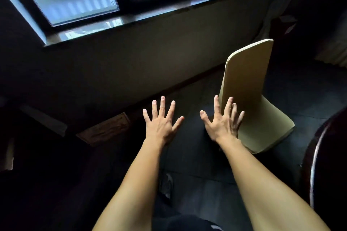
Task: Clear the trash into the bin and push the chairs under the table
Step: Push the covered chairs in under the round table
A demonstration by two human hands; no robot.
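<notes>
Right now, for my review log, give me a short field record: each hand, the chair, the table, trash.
left hand: open, fingers spread, holds nothing
right hand: open, fingers spread, in front of the chair's back; contact cannot be told
chair: beige cover, upright on the floor, not under the table
table: only a dark curved rim shows, at the right
trash, bin: none I can make out

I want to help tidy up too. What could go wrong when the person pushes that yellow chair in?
1. The chair has a tall back; a push high up might tip it rather than slide it toward the table.
2. The room is dim and a dark thing lies on the floor ahead, so a trip seems possible.
</notes>
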